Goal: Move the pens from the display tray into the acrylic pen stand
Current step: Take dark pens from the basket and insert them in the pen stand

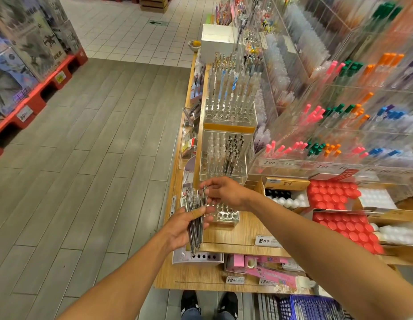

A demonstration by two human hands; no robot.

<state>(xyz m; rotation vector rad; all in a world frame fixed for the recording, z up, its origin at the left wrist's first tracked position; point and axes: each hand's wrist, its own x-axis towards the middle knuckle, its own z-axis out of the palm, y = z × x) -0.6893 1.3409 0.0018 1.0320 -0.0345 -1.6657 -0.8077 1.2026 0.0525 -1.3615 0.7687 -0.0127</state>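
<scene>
Here the left hand [186, 227] grips a bundle of pens [195, 218] upright like a ready supply, while the right hand [224, 192] pinches one pen from its top, likely bound for the clear stand [226, 215] just beside

Left of the hands runs a floor of long grey planks [90, 144], giving way far ahead to pale square tiles [122, 31] with a green arrow [157, 23] marked on them. Well off to the left, stacked boxed goods [23, 56] stand on red pallets [37, 98]. Under and beyond the hands stretches a wooden display counter [233, 229] with price tags (one reads 2.50), and clear acrylic shelving [339, 93] rises to the right
</scene>
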